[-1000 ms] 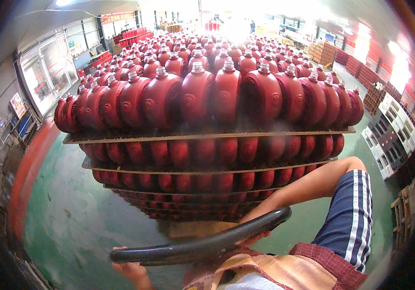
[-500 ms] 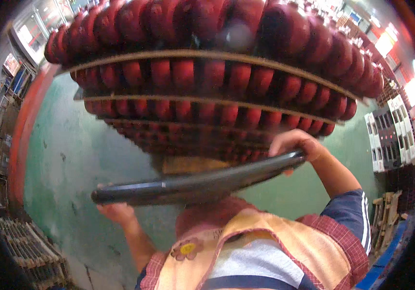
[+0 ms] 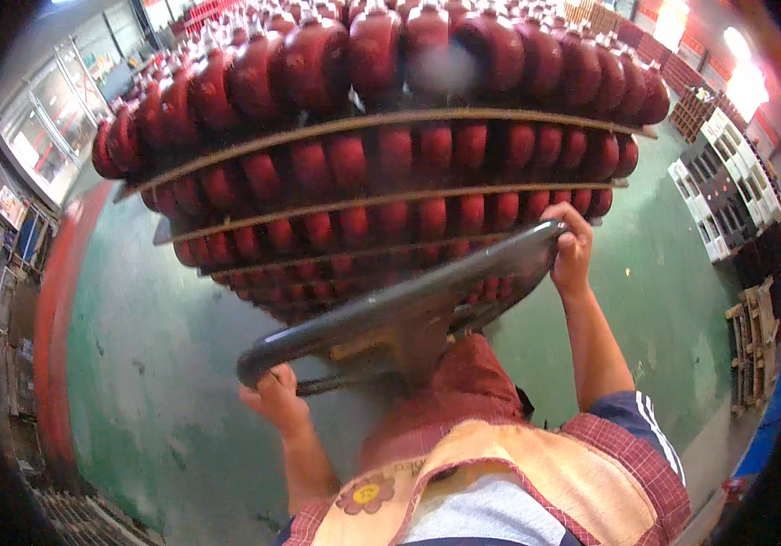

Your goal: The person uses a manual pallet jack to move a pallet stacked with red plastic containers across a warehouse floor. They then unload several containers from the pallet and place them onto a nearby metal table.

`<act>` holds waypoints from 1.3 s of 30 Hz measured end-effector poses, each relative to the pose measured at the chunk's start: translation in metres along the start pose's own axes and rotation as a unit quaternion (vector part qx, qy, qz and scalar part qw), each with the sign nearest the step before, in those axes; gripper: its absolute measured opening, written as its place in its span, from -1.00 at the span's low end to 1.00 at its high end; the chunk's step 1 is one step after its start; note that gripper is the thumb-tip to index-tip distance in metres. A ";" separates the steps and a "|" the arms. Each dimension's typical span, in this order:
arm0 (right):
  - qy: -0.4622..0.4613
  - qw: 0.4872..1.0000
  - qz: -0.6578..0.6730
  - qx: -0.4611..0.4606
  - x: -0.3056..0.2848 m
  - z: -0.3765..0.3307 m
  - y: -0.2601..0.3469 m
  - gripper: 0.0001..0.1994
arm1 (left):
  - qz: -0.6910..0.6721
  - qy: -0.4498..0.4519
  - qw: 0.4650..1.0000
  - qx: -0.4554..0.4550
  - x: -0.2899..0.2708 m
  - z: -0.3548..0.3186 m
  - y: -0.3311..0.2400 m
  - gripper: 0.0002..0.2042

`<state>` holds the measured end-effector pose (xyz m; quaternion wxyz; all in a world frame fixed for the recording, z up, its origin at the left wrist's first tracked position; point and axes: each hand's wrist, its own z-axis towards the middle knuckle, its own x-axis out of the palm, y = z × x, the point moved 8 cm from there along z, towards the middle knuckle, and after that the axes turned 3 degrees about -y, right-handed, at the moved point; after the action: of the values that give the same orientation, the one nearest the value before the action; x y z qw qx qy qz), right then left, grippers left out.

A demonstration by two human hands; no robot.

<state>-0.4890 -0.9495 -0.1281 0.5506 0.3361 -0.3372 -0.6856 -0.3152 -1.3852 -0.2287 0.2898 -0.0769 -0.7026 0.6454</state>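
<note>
A dark, wide loop-shaped handle (image 3: pixel 399 296), like that of a pallet truck, stretches slantwise in front of my body. Its right end sits higher and farther off than its left. My left hand (image 3: pixel 279 396) is closed round the left end, thumb side up against the bar. Round the right end, the fingers of my right hand (image 3: pixel 570 250) are wrapped. Just beyond the handle rises a tall stack of dark red, rounded bottles (image 3: pixel 317 64) with pale tops, in several layers. Thin brown boards (image 3: pixel 390 118) separate the layers. The handle hides the stack's lower part.
Green floor (image 3: pixel 163 391) spreads on both sides, with a red strip (image 3: pixel 58 328) along the left. White and dark pallets (image 3: pixel 722 187) stand at the right, above wooden pallets (image 3: pixel 752 337). A glazed door (image 3: pixel 49 136) is at the far left.
The handle has tilted more steeply, its right end rising and its left end shifting right. Both hands stayed on it. More of the stack's top now shows.
</note>
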 end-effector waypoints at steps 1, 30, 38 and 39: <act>0.001 1.000 0.005 -0.001 0.000 0.000 0.001 -0.21 | -0.005 -0.010 1.000 -0.005 0.000 0.000 0.000 -0.77; 0.004 0.997 0.045 0.067 -0.005 0.000 -0.015 -0.67 | -0.058 0.015 0.998 0.029 0.002 -0.004 0.002 -0.78; 0.028 0.995 0.080 0.054 -0.004 0.002 -0.019 -0.54 | -0.027 0.082 0.995 0.050 0.007 0.001 0.000 -0.83; 0.026 0.995 0.078 0.058 -0.005 0.002 -0.020 -0.51 | -0.035 0.071 0.996 0.047 0.006 0.001 0.001 -0.83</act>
<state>-0.5005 -0.9411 -0.1433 0.5903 0.3578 -0.3872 -0.6112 -0.3205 -1.3834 -0.2277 0.3648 -0.0838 -0.6512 0.6601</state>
